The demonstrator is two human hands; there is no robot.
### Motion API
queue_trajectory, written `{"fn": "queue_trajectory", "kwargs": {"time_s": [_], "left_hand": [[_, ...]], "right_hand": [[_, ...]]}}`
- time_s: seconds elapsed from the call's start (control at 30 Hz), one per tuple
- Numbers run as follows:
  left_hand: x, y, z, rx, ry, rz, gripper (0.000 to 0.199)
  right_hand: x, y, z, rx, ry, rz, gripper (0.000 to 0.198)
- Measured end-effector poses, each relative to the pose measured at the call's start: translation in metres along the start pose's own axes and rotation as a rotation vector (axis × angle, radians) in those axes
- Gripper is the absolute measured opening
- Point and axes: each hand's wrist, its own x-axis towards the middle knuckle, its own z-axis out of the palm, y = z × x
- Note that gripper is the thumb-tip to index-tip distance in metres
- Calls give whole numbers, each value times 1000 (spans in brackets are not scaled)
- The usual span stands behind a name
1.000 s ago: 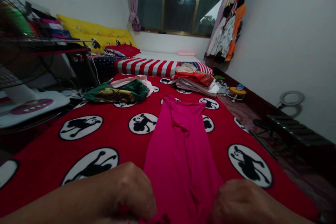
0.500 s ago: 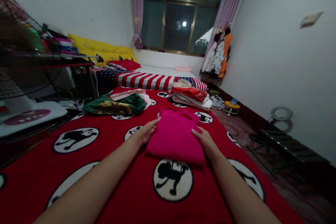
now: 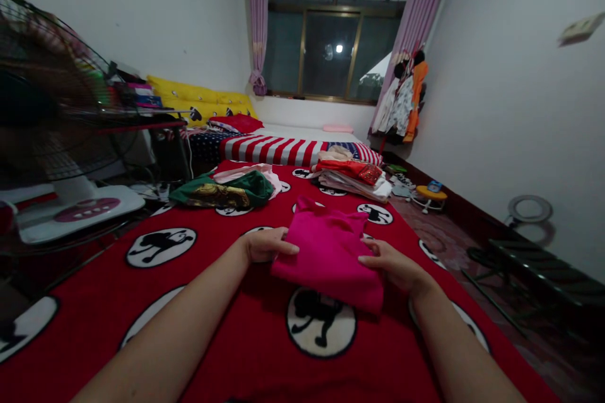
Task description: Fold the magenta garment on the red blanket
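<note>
A bright pink folded garment [image 3: 328, 258] is just in front of me over the red blanket [image 3: 227, 340], which is printed with black monkey figures in white ovals. My left hand [image 3: 270, 244] grips its left edge, thumb on top and fingers underneath. On the opposite edge, my right hand [image 3: 385, 259] pinches the cloth in the same way. The garment's near edge looks slightly raised, with a shadow under it. Beyond it on the left lies a rumpled green garment [image 3: 222, 190] with a gold print, against a pale pink one [image 3: 250, 171].
A stack of folded clothes [image 3: 352, 176] sits at the far right of the blanket. A fan [image 3: 80, 195] stands at the left beside a cluttered table [image 3: 155, 126]. Along the right are a small orange stool [image 3: 431, 192] and a dark bench [image 3: 543, 271].
Both hands have shifted their hold nearer along the garment's sides, with thumbs now over the top. The view has turned slightly left.
</note>
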Motion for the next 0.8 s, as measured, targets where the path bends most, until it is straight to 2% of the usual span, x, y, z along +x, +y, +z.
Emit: {"fn": "queue_trajectory", "kwargs": {"time_s": [0.07,0.1,0.2,0.3,0.37,0.43,0.53,0.63,0.8], "left_hand": [[-4,2,-2,95,-52,-65,56],[-4,2,-3,148,-54,-107,57],[0,1,-7,205,19,-173,59],[7,-1,-9,145,155,-131,57],[13,-3,-8,135,227,-64,56],[18,-5,-4,140,288,59,54],[28,-6,3,151,392,265,48],[35,-4,9,259,486,408,41],[37,0,20,744,549,543,32]], "right_hand": [[-8,-4,-6,-128,-111,93,36],[-9,-4,-9,-190,-113,131,36],[-6,0,-14,-267,27,167,42],[5,6,-13,-265,213,116,43],[15,7,-12,-305,342,61,42],[26,3,-9,-364,472,-18,39],[49,-12,2,-444,572,-190,29],[75,-26,21,-504,550,-364,25],[97,-19,47,-368,380,-577,52]]}}
